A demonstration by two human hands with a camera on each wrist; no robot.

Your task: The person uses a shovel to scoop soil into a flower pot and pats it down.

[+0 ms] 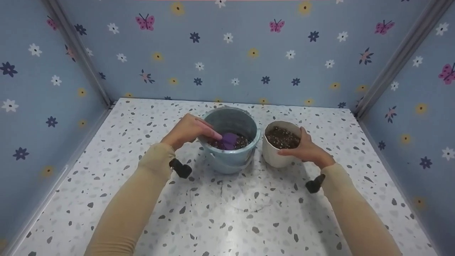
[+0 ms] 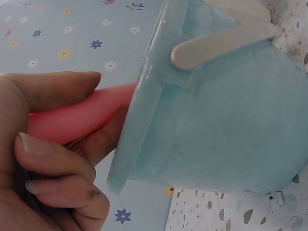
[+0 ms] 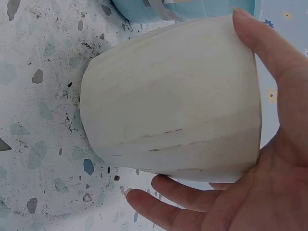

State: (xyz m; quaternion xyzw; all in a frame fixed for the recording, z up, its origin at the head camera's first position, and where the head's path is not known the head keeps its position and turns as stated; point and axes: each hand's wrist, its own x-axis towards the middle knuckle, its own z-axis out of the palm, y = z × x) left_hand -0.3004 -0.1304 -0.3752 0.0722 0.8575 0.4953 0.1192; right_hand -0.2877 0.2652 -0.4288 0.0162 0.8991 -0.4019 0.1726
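Note:
A light blue bucket (image 1: 222, 163) stands on the table with dark, speckled soil (image 1: 242, 143) inside. At its left rim my left hand (image 1: 187, 129) holds a small toy shovel by its pink handle (image 2: 82, 115). The shovel's purple blade (image 1: 229, 140) lies down in the bucket, over the soil. Right beside the bucket is a white pot (image 1: 273, 156), nearly full of potting soil (image 1: 283, 137). My right hand (image 1: 308, 150) grips this pot, thumb on the near side of the rim and fingers around the right side, as the right wrist view also shows.
The white, stone-speckled tabletop (image 1: 245, 220) has a few dark crumbs near the pot. A pale carrying handle (image 2: 216, 45) hangs against the bucket's outside. Blue panels with flowers and butterflies (image 1: 213, 49) close off the back and both sides.

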